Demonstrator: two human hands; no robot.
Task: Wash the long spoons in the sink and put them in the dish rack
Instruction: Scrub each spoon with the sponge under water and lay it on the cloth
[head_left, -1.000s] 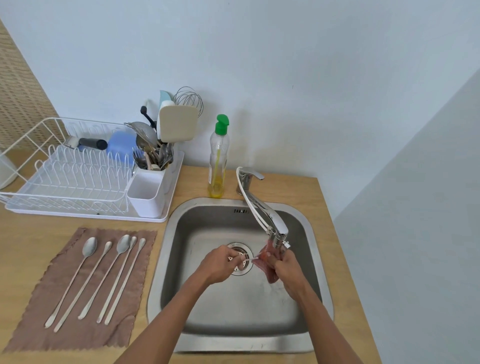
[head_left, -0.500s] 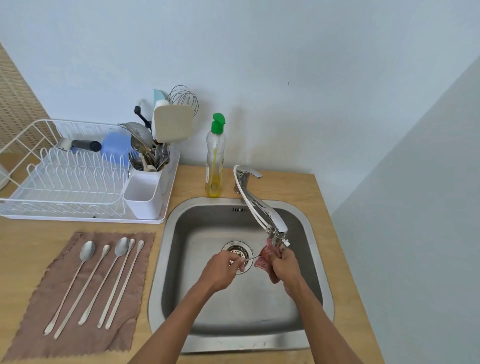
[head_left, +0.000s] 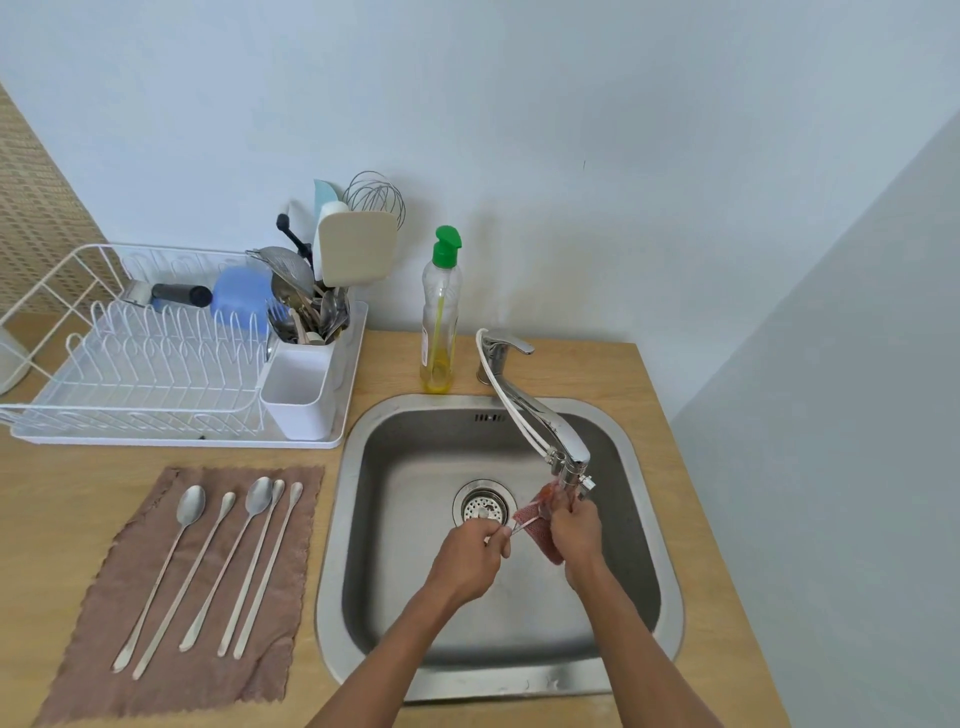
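Over the sink (head_left: 332, 571), the left hand (head_left: 467, 561) pinches a spoon (head_left: 522, 526) by its handle. The right hand (head_left: 575, 532) grips a red scourer (head_left: 540, 538) round its far end (bowl hidden). Five spoons (head_left: 223, 570) lie on the cloth (head_left: 171, 686) near the rack (head_left: 156, 364).

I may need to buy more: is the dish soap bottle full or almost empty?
Almost empty. The clear dish soap bottle stands upright, and yellow liquid shows only at its bottom.
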